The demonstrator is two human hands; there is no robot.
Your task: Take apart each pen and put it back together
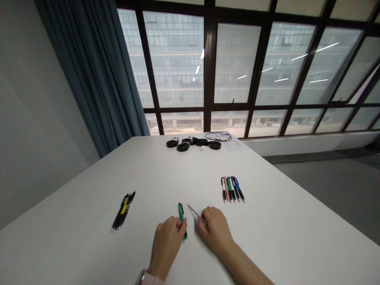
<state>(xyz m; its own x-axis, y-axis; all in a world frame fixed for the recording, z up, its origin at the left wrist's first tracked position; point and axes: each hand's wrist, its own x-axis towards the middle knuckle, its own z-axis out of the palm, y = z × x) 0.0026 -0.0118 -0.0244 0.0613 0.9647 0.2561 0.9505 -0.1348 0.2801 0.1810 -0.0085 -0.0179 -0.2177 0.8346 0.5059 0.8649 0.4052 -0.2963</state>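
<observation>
Low over the white table (148,166), my left hand (168,242) is closed on a green pen (181,212). The pen's upper end points away from me, and its dark lower end shows beside my thumb. Just to the right, my right hand (216,230) pinches a thin, slender stick (193,210) with a pale pointed tip. That tip points up and left, near the green pen but apart from it. Part of the stick is hidden by my fingers, so I cannot tell its exact kind.
A bunch of black pens (123,211), with a yellow patch, lies at left. Several pens (232,189) in mixed colours form a row at right. Black tape rolls (183,147) and a coiled cable (218,136) sit at the far end. Windows (231,63) stand beyond.
</observation>
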